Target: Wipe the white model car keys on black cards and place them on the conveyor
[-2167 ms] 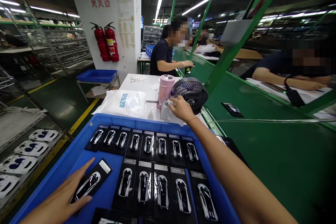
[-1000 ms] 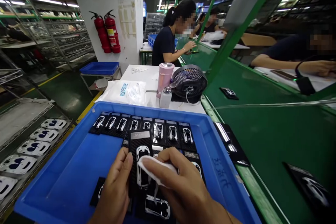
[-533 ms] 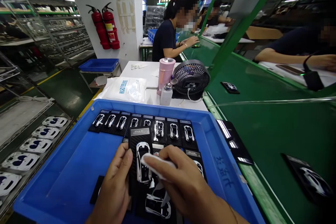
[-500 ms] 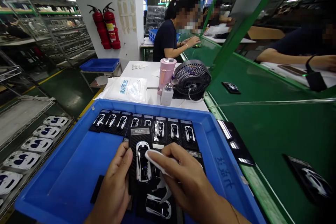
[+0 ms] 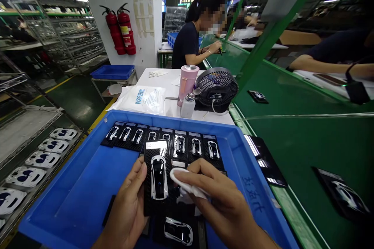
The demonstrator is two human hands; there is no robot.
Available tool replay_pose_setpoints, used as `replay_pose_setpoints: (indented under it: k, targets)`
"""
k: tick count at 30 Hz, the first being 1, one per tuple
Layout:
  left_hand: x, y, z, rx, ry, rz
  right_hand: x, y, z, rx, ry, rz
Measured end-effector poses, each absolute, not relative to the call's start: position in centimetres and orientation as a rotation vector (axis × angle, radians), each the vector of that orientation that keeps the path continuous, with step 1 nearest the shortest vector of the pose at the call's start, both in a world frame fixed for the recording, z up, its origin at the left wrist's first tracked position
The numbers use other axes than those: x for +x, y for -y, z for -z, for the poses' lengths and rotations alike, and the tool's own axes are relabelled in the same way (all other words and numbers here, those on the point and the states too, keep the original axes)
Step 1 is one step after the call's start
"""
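Note:
My left hand [image 5: 128,198] grips the left edge of a black display base that carries a white and black model car [image 5: 159,179], tilted up above the blue tray [image 5: 78,186]. In my right hand [image 5: 222,198] a white cloth [image 5: 187,183] is pinched, its wrapped tip close to the right side of the car. Below the held base, another model car [image 5: 178,231] lies sideways on its black base. Along the tray's far side stands a row of several similar cars on bases [image 5: 180,144]. Fingers and cloth partly cover the bases underneath.
Beyond the tray are a pink tumbler [image 5: 187,81], a small pump bottle [image 5: 187,107], a black fan [image 5: 216,86] and a packet of wipes [image 5: 143,99]. At right runs a green conveyor [image 5: 292,140] bearing model cars. White car bodies [image 5: 43,159] sit on a left rack. Co-workers sit nearby.
My right hand has drawn the cloth slightly back to the right, off the model car's edge. The held base has tilted a little, and its label now shines with glare.

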State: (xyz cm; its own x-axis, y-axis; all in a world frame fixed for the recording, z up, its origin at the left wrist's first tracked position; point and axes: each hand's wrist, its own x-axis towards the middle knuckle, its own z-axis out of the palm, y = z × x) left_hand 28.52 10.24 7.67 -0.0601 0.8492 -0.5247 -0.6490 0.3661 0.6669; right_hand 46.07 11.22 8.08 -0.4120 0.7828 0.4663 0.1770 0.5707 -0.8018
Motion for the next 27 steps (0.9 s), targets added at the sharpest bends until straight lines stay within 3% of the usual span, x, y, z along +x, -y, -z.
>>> replay_pose_setpoints:
  k: [4,11,23,27]
  targets:
    - [28.6,-10.2,-7.8,0.231,-1.025,-1.27,45.1,-10.6,-7.8,-0.761,1.915,-0.97]
    - [28.1,-10.3,-8.0,0.247,-0.891,-1.258,45.5,-10.4,-8.2,-0.773,1.971,-0.886]
    - [28.6,-9.6,-8.5,0.437,-0.972,-1.276,44.4,-10.0,-8.8,-0.833,2.291,-0.27]
    - [28.3,-9.7,-8.7,0.431,-0.954,-1.244,45.4,-10.2,-8.8,-0.815,2.237,-0.493]
